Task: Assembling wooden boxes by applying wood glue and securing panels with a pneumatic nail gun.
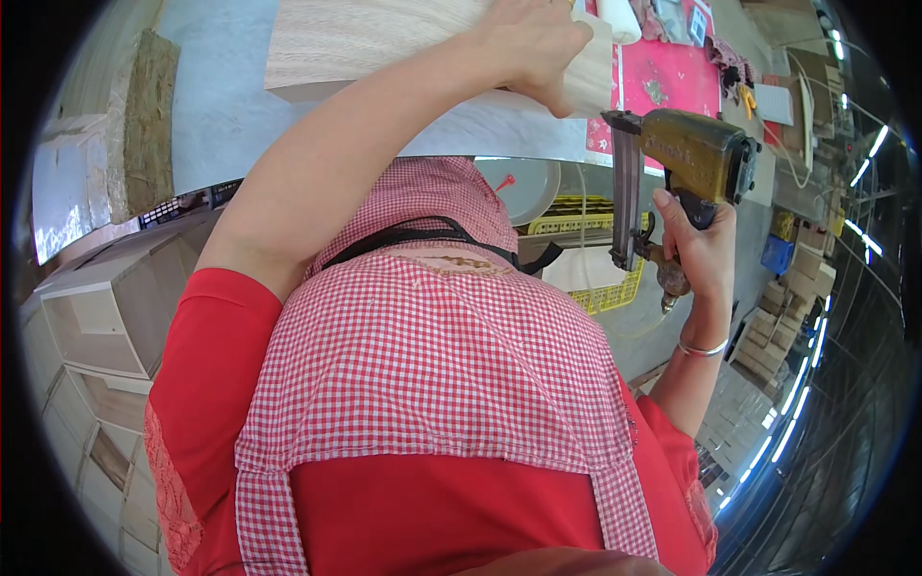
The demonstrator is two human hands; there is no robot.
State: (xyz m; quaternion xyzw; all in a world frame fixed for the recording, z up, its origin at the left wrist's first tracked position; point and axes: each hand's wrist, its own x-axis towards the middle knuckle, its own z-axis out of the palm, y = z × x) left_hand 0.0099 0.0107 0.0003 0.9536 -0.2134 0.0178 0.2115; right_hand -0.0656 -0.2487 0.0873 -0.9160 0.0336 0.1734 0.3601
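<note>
My right hand point(701, 235) grips the handle of a yellow-brown and black nail gun point(687, 154), a pneumatic one with a long straight magazine. Its nose points left, close to the right end of a pale wood-grain box point(375, 38) on the table. Across that box reaches my left arm. There, my left hand point(543, 53) clasps the upright end panel point(591, 72), thumb on the near side; its other fingers are partly cut off by the picture's top edge. Whether the nose touches the panel, I cannot tell.
The table's pale top point(221, 86) runs along the far side, with a pink sheet point(663, 72) and a white roll point(619, 19) at right. Under it are a yellow crate point(610, 293) and a round basin point(533, 187). Wooden boxes point(125, 298) are stacked at left.
</note>
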